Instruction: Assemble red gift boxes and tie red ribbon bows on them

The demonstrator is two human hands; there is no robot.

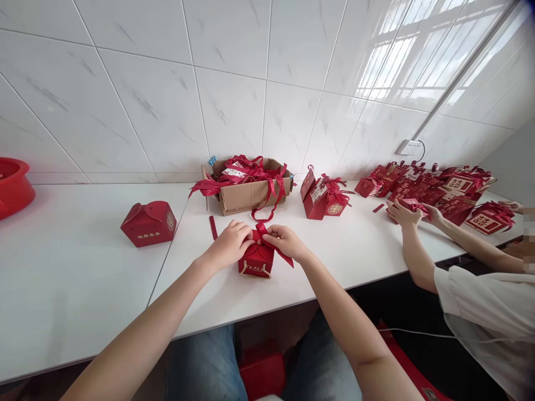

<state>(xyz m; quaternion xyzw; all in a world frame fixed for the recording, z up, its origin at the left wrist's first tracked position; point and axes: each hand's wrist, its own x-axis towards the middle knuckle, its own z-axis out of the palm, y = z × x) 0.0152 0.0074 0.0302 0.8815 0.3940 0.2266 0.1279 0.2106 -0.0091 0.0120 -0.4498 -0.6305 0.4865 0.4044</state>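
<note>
A small red gift box (256, 264) with gold lettering and a gold cord stands on the white table in front of me. On its top lies a red ribbon (284, 257), partly looped, with one tail hanging to the right. My left hand (229, 244) pinches the ribbon at the left of the box top. From the right, my right hand (286, 241) holds the ribbon between thumb and fingers. The fingers partly hide the middle of the bow.
A cardboard box (253, 196) of red ribbons stands behind. Another red box (150, 224) sits left, two more (316, 200) right. A red basin (15, 188) is far left. At right, a person's hands (404, 214) hold a box beside many red boxes (455, 209).
</note>
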